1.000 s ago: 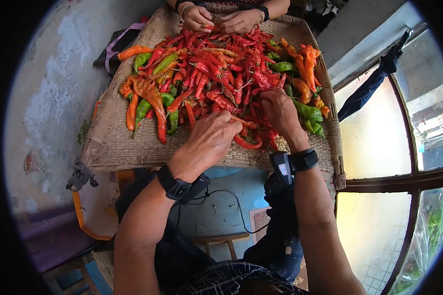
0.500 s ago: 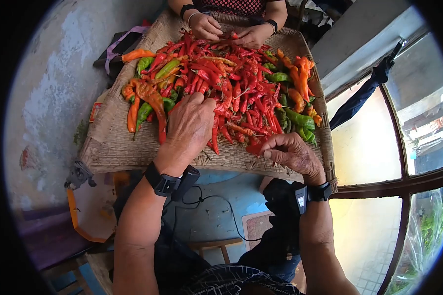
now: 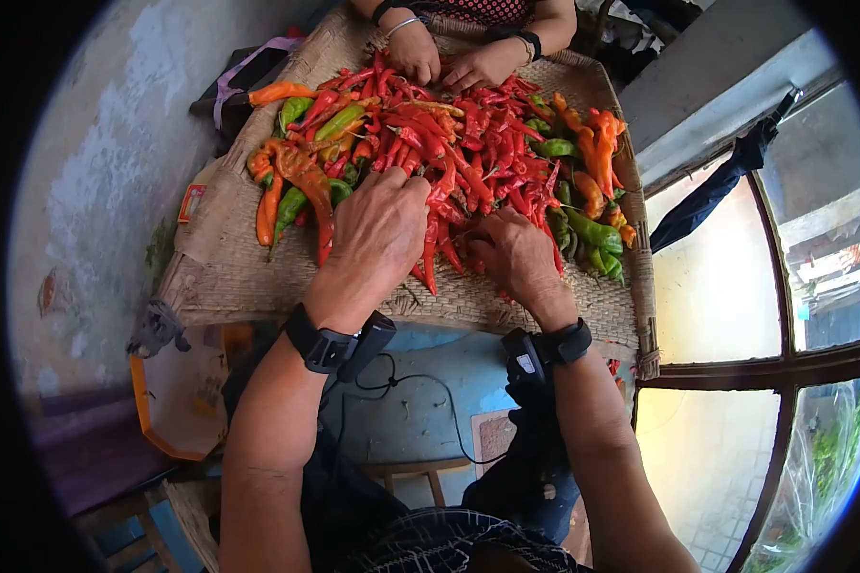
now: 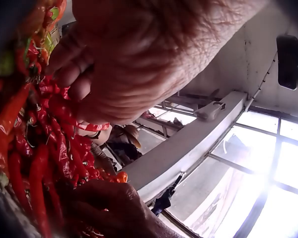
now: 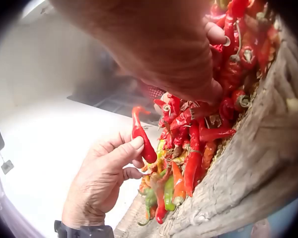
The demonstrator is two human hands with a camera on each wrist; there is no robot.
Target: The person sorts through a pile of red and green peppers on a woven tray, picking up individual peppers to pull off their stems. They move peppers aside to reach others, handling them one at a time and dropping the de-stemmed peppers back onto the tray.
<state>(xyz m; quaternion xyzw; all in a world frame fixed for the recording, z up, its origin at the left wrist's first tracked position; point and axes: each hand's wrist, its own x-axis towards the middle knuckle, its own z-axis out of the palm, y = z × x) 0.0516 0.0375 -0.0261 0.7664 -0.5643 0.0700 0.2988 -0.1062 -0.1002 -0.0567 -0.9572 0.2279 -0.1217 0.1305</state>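
Observation:
A heap of red chili peppers (image 3: 483, 143) lies on a woven tray (image 3: 248, 291). My left hand (image 3: 377, 234) is over the heap's near left part. In the right wrist view it pinches a red chili pepper (image 5: 145, 141) between thumb and fingers, the pepper upright above the heap. My right hand (image 3: 518, 250) reaches down into the near edge of the red peppers, fingers bent among them. In the right wrist view a fingertip (image 5: 216, 33) of it shows against the peppers; I cannot tell whether it grips one.
Green peppers (image 3: 594, 234) and orange peppers (image 3: 600, 138) lie at the tray's right; an orange pepper (image 3: 306, 177) and others sit left. Across the tray, another person's hands (image 3: 483, 65) are at the heap's far edge. A wall (image 3: 96, 191) stands left, a window (image 3: 717, 286) right.
My left hand has moved left from mid-heap. My right hand went out to the right with a red pepper, then came back left to the heap. The other person's hands have lowered onto the peppers.

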